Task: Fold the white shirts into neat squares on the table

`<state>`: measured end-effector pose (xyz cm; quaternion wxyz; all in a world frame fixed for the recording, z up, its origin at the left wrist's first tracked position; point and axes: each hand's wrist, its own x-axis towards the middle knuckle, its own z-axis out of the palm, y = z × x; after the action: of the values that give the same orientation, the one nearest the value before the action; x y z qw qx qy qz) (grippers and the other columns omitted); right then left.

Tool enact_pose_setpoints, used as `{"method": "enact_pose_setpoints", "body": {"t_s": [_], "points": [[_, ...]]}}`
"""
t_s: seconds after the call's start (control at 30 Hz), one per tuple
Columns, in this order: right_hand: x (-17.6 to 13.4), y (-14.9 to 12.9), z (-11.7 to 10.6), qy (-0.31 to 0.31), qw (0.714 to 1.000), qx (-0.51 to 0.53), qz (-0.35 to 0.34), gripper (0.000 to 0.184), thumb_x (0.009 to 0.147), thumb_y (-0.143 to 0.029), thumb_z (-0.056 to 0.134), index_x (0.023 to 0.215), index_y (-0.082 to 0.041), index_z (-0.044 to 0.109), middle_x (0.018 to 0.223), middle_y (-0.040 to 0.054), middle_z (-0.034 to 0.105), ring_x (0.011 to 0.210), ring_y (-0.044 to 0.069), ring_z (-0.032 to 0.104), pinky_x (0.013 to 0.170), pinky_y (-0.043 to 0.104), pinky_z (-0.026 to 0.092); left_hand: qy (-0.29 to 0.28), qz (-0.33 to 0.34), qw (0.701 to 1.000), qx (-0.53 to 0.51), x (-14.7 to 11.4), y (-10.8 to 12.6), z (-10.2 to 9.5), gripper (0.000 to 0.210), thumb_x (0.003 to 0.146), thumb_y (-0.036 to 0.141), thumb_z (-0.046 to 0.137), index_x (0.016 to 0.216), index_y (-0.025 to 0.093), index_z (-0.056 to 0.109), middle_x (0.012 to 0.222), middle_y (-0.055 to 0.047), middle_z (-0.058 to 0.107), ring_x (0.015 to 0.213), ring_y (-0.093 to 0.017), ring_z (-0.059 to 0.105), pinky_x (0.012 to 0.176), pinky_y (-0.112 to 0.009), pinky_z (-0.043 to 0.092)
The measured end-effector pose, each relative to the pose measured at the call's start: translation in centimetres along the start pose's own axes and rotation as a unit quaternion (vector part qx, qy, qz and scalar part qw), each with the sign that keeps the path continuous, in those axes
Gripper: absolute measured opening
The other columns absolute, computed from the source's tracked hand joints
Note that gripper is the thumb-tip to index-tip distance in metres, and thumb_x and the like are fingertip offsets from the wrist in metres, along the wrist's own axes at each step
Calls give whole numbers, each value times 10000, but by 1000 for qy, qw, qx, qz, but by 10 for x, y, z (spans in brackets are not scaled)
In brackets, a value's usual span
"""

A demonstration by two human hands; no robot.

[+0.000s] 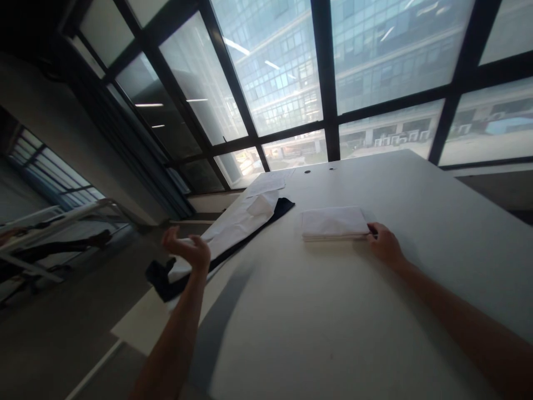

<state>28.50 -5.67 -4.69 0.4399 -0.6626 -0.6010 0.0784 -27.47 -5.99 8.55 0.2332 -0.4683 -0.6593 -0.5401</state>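
A folded white cloth (334, 221) lies as a flat, layered rectangle on the white table (333, 311). At its right end my right hand (385, 242) pinches the corner, fingers closed. My left hand (188, 249) is raised near the table's left edge, its fingers apart and holding nothing. Behind and beside that hand, white cloth (237, 228) is spread in a loose, rumpled strip. A black cloth (250, 236) shows beneath its edge, and a dark bunched part (160, 278) hangs at the table's left side.
A white sheet (268, 183) lies at the far left corner. Two small dark spots (307, 171) mark the table's far side. Large black-framed windows (328, 111) rise behind the table. Left, across the grey floor, stands a white-framed table (50, 228) with dark things around it.
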Motion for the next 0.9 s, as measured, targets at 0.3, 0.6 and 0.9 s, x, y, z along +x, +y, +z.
{"method": "enact_pose_setpoints", "body": {"t_s": [0.3,0.6,0.9], "points": [[-1,5,3,10,999,42,-10,396,805,-138,489,1156,-127,671,1109,149,705,988,260,663,923,377,507,-395,365,830,-145,-110,173,97,455,990,487,545,1377,249,574,1397,-105,585,1352,-260,489,1167,-424,373],[5,9,8,40,995,92,5,386,815,-182,486,1172,-155,630,1073,132,667,903,246,657,850,394,540,-577,392,691,-191,-144,234,164,476,955,468,627,1405,316,605,1377,-86,575,1270,-264,530,1147,-424,352],[4,8,5,26,997,75,14,357,842,-206,501,1168,-160,638,1050,112,665,824,214,647,795,359,530,-522,51,795,-305,-57,222,194,679,989,694,358,985,101,687,816,-87,688,776,-205,641,746,-340,536]]}}
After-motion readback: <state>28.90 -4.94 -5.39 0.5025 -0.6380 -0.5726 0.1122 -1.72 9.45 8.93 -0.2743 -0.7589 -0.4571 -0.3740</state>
